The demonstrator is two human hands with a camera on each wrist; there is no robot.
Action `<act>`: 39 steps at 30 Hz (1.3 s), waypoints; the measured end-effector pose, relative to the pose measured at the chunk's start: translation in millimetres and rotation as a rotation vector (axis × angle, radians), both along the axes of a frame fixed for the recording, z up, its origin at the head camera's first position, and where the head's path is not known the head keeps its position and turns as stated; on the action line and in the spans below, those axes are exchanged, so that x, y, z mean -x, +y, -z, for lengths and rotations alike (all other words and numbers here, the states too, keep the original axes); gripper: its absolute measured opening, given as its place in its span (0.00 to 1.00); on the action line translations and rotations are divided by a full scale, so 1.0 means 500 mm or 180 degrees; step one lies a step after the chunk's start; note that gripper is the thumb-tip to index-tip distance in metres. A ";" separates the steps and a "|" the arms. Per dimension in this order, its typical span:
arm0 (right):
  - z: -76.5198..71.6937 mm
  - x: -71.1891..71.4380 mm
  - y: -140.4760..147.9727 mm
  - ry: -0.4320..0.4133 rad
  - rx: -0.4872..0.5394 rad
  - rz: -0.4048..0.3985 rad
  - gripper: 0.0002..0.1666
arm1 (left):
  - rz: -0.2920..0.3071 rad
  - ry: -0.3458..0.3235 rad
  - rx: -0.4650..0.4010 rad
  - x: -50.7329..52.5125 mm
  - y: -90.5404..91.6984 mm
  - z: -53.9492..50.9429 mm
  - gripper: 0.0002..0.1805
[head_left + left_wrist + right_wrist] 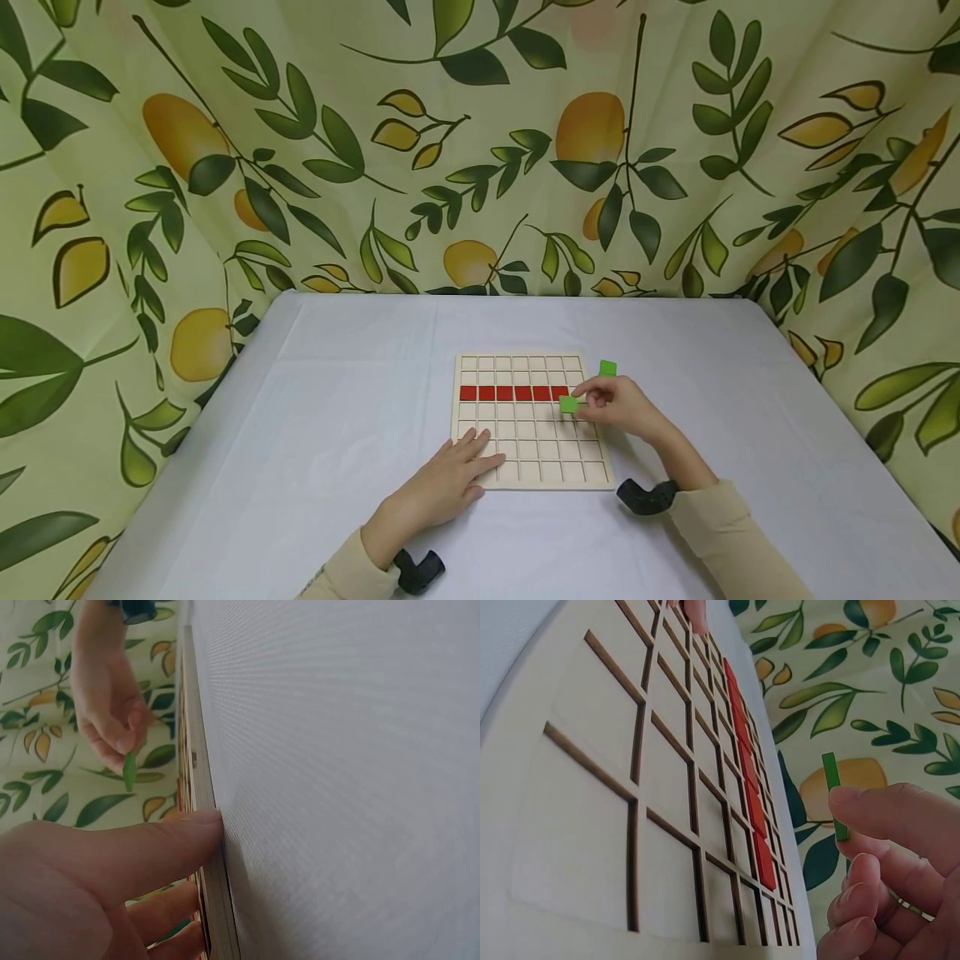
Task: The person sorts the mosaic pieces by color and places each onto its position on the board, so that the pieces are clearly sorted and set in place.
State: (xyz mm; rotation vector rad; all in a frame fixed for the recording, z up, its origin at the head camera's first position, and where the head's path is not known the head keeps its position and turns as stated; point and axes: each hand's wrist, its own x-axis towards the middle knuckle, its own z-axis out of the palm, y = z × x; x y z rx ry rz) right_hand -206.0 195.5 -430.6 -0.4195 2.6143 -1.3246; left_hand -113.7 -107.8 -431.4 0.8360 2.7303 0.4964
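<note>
Fingertips of the right hand [618,406] are drawn together in a pinch on a green tile [568,404], the other fingers curled behind. The tile is held above the right part of a pale gridded board [549,451], apart from its surface; the right wrist view shows it nearly edge-on, so most of its face cannot be made out there. Six red tiles [514,392] fill a row in the far half of the board, starting at the left; the fingertips and held tile cover part of the cells at that row's right end, and what lies beneath them cannot be told. A second green tile [608,367] lies on the white cloth [337,375] just beyond the board's far right edge, its near side hidden by the hand.

Left-hand fingers are spread and nearly straight; the left hand [442,483] rests on the board's near left corner, holding nothing and hiding the cells there. In the left wrist view its thumb lies against the board's edge, the grid turned from sight. Both sleeves [738,533] are cut off by the head view's lower border.
</note>
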 end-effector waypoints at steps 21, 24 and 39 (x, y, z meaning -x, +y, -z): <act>-0.003 0.002 -0.050 -0.0059 0.0163 -0.0035 0.18 | 0.0026 0.0034 0.0040 0.001 0.000 0.001 0.26; -0.004 0.003 -0.058 -0.0062 0.0178 -0.0055 0.18 | 0.0030 0.0029 0.0038 0.001 -0.001 0.001 0.26; -0.001 0.010 -0.089 -0.0030 0.0166 -0.0056 0.17 | 0.0013 -0.0011 0.0045 0.001 0.000 0.002 0.26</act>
